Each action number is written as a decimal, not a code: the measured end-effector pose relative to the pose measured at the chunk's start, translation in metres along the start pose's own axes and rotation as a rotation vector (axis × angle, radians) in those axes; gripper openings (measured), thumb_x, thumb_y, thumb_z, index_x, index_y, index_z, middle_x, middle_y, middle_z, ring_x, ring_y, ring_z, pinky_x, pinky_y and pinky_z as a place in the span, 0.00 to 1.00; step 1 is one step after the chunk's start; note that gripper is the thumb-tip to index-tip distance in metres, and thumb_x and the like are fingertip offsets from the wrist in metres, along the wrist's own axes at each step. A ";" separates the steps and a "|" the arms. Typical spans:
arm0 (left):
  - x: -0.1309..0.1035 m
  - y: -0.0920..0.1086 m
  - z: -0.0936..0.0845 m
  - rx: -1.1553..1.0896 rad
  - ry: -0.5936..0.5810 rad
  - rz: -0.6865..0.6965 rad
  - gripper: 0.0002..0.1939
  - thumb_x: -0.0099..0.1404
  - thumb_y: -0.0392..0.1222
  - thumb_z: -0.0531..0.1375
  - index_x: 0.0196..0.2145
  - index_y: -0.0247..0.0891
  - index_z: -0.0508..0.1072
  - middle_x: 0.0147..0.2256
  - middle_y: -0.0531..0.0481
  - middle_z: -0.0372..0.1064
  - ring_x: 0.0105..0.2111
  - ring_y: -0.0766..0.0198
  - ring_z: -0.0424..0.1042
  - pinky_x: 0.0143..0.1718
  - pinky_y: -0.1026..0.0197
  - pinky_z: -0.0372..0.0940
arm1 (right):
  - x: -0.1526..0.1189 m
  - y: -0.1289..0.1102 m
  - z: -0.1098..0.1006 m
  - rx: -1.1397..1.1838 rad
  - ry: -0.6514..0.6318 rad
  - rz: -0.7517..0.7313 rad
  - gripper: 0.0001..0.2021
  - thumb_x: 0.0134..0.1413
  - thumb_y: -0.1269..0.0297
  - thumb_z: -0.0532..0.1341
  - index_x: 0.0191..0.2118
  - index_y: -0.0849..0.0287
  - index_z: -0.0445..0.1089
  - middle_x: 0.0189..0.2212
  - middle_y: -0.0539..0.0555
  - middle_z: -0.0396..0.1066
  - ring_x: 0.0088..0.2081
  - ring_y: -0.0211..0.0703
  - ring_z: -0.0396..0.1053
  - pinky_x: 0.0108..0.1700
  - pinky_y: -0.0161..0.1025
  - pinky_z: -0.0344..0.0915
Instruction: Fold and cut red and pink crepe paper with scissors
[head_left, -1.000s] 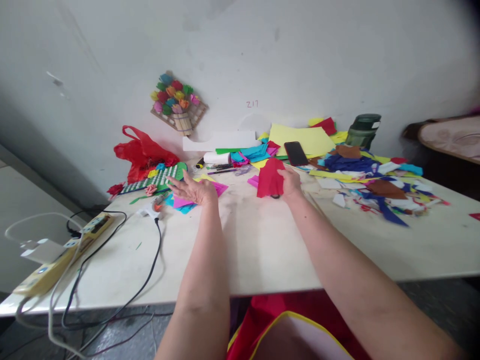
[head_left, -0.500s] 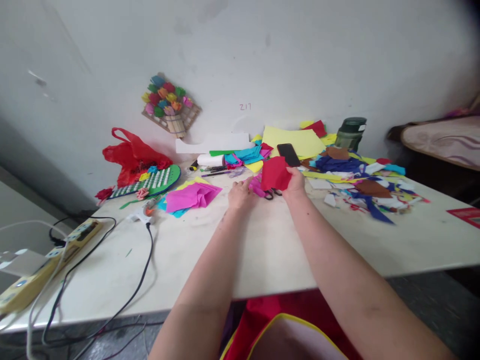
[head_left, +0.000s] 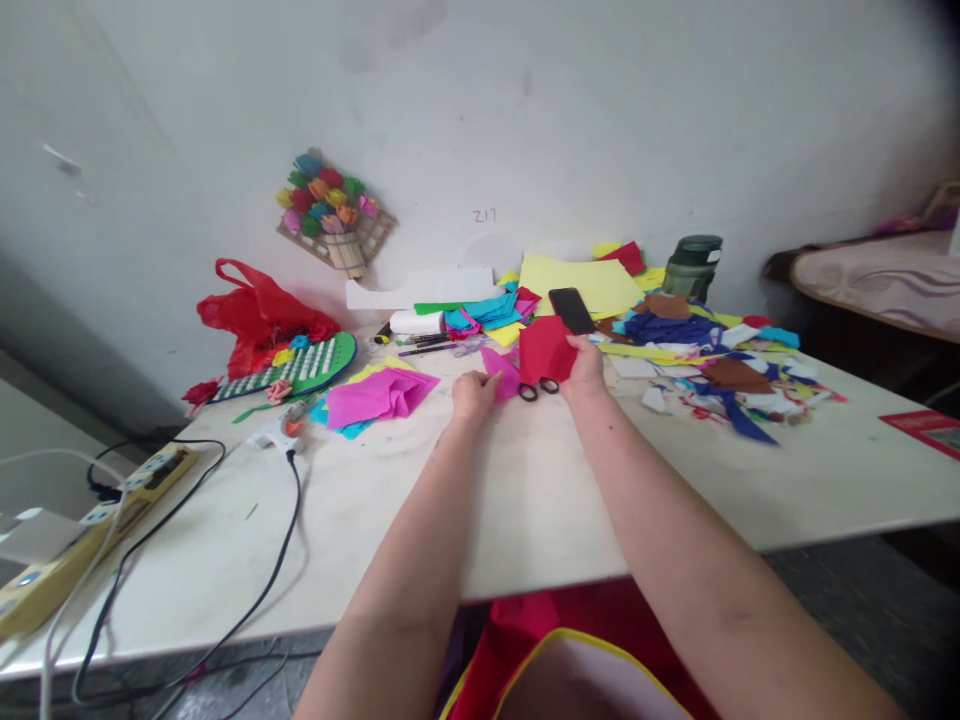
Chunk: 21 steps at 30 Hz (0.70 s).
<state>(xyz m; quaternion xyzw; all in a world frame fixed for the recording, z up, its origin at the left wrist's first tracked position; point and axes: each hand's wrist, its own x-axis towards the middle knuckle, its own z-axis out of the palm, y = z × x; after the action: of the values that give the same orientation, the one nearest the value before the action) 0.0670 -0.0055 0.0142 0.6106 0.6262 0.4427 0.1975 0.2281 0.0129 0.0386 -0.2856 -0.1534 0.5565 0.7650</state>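
My right hand (head_left: 585, 368) holds a red sheet (head_left: 544, 348) by its right side, slightly above the middle of the table. My left hand (head_left: 475, 394) pinches the edge of a magenta piece (head_left: 501, 374), which lies just left of the red sheet. Below the red sheet, the black handle loops of scissors (head_left: 538, 390) show; their blades are hidden. Magenta sheets (head_left: 381, 396) lie over yellow and blue ones to the left. A black phone (head_left: 571, 311) rests behind my right hand on a pale yellow sheet (head_left: 611, 288).
Coloured scraps (head_left: 739, 378) and a dark green bottle (head_left: 693, 268) are at the right. A red plastic bag (head_left: 251, 312), a green board with white pieces (head_left: 324, 366), a white corded tool (head_left: 282, 430) and a power strip (head_left: 97, 535) occupy the left.
My left hand has closed on the magenta piece and drawn slightly back and left. More of the scissor handles now shows. The whole view has shifted a little.
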 end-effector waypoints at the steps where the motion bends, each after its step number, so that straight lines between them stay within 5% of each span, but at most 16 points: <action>1: 0.000 0.000 0.000 -0.018 0.015 -0.042 0.10 0.49 0.45 0.61 0.16 0.38 0.71 0.18 0.48 0.66 0.29 0.59 0.67 0.36 0.60 0.59 | 0.000 0.000 0.000 0.010 0.002 0.005 0.04 0.37 0.70 0.55 0.26 0.59 0.62 0.21 0.49 0.70 0.25 0.39 0.69 0.27 0.36 0.65; 4: 0.001 -0.002 -0.001 -0.103 0.055 -0.137 0.02 0.45 0.38 0.62 0.21 0.38 0.74 0.22 0.48 0.69 0.28 0.62 0.68 0.34 0.61 0.60 | -0.002 -0.002 0.002 0.030 0.004 0.006 0.04 0.37 0.70 0.54 0.25 0.60 0.63 0.21 0.49 0.70 0.24 0.38 0.68 0.27 0.35 0.65; 8: 0.006 -0.006 -0.007 -0.307 0.070 -0.238 0.07 0.41 0.33 0.63 0.24 0.36 0.74 0.22 0.49 0.69 0.26 0.63 0.68 0.32 0.61 0.62 | -0.004 -0.002 0.003 0.047 -0.050 0.009 0.05 0.36 0.72 0.54 0.25 0.60 0.63 0.20 0.48 0.70 0.24 0.38 0.68 0.27 0.35 0.65; 13: 0.010 -0.017 -0.014 -0.615 -0.041 -0.268 0.11 0.39 0.31 0.63 0.26 0.33 0.74 0.22 0.50 0.68 0.22 0.68 0.66 0.29 0.62 0.63 | -0.007 0.004 0.004 -0.045 -0.188 0.078 0.07 0.37 0.71 0.54 0.28 0.60 0.65 0.21 0.49 0.71 0.24 0.40 0.69 0.27 0.37 0.66; 21: 0.012 -0.023 -0.022 -0.607 -0.209 -0.344 0.13 0.39 0.26 0.59 0.27 0.31 0.75 0.17 0.50 0.65 0.17 0.71 0.62 0.23 0.65 0.60 | -0.019 0.023 0.007 -0.186 -0.340 0.213 0.05 0.38 0.69 0.57 0.27 0.60 0.65 0.22 0.51 0.71 0.25 0.43 0.69 0.27 0.38 0.65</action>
<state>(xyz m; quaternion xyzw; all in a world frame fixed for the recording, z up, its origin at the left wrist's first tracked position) 0.0337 0.0018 0.0108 0.4520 0.5362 0.5040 0.5041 0.2000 0.0019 0.0313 -0.2717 -0.2999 0.6576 0.6355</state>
